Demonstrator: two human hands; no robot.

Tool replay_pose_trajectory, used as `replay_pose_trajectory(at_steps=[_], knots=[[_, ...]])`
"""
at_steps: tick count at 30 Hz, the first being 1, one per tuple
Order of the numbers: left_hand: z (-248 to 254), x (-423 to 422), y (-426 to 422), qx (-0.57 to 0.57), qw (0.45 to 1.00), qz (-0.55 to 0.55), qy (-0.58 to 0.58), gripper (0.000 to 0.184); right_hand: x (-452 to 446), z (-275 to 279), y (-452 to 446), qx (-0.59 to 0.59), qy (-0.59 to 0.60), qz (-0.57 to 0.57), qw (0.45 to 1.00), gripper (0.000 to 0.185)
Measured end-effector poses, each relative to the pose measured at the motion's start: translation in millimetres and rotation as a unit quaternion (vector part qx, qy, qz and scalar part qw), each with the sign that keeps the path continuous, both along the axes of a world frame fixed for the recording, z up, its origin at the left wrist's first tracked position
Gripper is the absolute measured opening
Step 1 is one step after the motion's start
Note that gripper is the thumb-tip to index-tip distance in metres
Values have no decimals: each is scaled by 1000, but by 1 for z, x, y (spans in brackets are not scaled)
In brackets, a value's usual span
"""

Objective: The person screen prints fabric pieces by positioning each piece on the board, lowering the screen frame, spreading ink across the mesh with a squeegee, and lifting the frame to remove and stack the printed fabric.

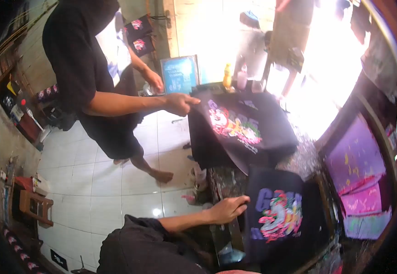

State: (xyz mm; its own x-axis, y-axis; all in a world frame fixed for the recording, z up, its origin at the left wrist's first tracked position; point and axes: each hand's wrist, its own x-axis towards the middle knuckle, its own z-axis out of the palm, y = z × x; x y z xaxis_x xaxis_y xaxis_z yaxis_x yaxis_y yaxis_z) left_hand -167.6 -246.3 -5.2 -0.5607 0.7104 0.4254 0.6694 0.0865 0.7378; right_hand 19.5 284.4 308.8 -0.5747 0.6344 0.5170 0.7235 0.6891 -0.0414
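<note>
My left hand (229,210) reaches in from the bottom left out of a dark sleeve, its fingers closed on the left edge of a black printed cloth (264,182). This cloth lies on a dark work surface and bears a colourful print with purple letters. My right hand is not in view. Beyond it, a co-worker's hand (181,104) pinches the corner of another black printed cloth (271,118), which is partly lifted and draped over a stack. The co-worker's other hand (153,81) is beside their body.
Yellow (227,76) and pink (242,79) bottles stand behind the stack, near a blue sign (180,74). Purple and pink stained panels (354,153) are at right. A brown stool (34,208) stands at left on the tiled floor (139,180).
</note>
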Motion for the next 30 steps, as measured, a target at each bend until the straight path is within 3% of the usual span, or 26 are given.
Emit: replay_pose_trajectory(at_steps=[1,2,6,8,9,13,15,19,20,21,23,24,25,26,27,29,30], knots=[[-5,-9,-8,-44,989,20,-138,39,-8,1,-1,-4,-2,-4,1000,59],[-13,-7,-14,-53,983,23,-174,52,-8,-2,-2,-5,0,-6,1000,59],[-18,-9,-9,-17,974,-14,-227,63,-16,-4,-4,-15,-7,-20,1000,58],[-32,-11,7,60,977,-23,-202,70,-18,1,-4,-10,-13,-25,1000,58],[-13,-13,9,55,965,-48,-250,74,-18,3,-3,-10,-19,-28,999,58],[48,-48,51,158,970,-125,-137,76,-21,6,-1,-10,-34,-33,999,58],[67,-97,85,175,961,-162,-138,78,-19,4,0,-11,-34,-34,999,58],[125,-213,67,167,972,-45,-157,90,-22,7,3,-2,-33,-25,999,58],[126,-249,51,159,986,8,-41,90,-21,9,4,1,-31,-23,999,58],[136,-270,26,144,986,34,-72,88,-18,9,5,3,-27,-21,999,58],[119,-345,-31,36,965,146,214,69,-17,13,4,9,-25,-19,999,58],[104,-386,-61,-18,906,207,369,58,-16,15,4,12,-25,-18,999,58],[103,-417,-90,-35,923,196,329,56,-17,14,5,11,-25,-16,999,57],[124,-400,-99,7,951,292,99,52,-17,15,6,12,-23,-14,1000,57],[130,-400,-109,-32,899,380,215,46,-16,16,8,13,-22,-13,1000,57],[145,-393,-95,-60,823,455,334,39,-15,21,11,18,-19,-10,1000,57],[168,-340,-61,-51,832,414,367,32,-11,23,11,20,-17,-9,1000,57]])
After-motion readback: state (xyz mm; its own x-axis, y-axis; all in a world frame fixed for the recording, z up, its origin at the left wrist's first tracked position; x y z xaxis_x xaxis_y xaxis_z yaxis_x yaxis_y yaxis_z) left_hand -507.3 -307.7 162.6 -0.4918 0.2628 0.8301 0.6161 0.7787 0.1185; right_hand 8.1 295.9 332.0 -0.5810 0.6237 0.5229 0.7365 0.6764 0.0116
